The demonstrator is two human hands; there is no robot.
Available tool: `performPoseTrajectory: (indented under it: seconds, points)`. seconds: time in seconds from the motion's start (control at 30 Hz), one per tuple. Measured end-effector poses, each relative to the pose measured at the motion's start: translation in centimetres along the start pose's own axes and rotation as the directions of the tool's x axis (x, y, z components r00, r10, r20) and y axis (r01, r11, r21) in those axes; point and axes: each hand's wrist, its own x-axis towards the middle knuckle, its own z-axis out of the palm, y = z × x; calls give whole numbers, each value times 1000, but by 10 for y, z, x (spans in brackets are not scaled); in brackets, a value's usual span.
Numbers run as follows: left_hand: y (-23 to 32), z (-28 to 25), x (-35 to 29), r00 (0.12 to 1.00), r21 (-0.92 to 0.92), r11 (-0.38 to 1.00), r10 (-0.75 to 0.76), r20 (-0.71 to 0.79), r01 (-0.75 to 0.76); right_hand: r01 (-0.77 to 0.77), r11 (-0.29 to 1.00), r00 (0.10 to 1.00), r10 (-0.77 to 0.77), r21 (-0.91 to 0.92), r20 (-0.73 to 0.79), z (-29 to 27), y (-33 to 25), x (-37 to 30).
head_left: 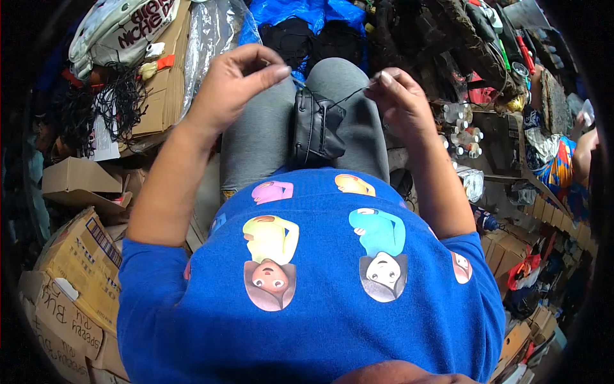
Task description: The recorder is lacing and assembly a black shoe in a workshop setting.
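Note:
On my lap lies a black leather piece (322,131) that looks like a shoe upper, with a cord stitched along its edge and small eyelets. A thin black lace (353,95) runs from its top up to my right hand (403,99), whose thumb and fingers pinch it at the right. My left hand (240,83) is raised above my left knee, apart from the leather. Its thumb and forefinger come together at the tips, and what they hold, if anything, is too small to make out.
Cardboard boxes (83,256) stack at the left, below a tangle of black laces (121,102) and a white bag (121,32). Black pieces (313,45) lie on blue plastic (307,9) beyond my knees. Small bottles (464,131) stand at the right; another person's arm (585,150) shows far right.

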Motion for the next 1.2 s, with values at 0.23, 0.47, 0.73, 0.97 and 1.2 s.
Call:
performPoseTrajectory:
  seconds: [0.23,0.47,0.73,0.97,1.2]
  points:
    - [-24,30,12,998,-712,699,-47,51,69,-87,940,992,51,331,117,20,12,8]
    - [-38,25,15,999,-605,796,-35,-29,10,-105,987,994,108,124,-15,9,8,0]
    - [-30,24,44,915,493,870,-200,350,2,355,330,925,-261,-874,277,18,-9,-8]
    - [-35,24,49,873,528,849,-261,411,5,374,39,917,-164,-927,363,22,-12,-17]
    - [-38,25,46,868,423,901,-287,405,101,328,106,934,-183,-939,306,23,-6,-9]
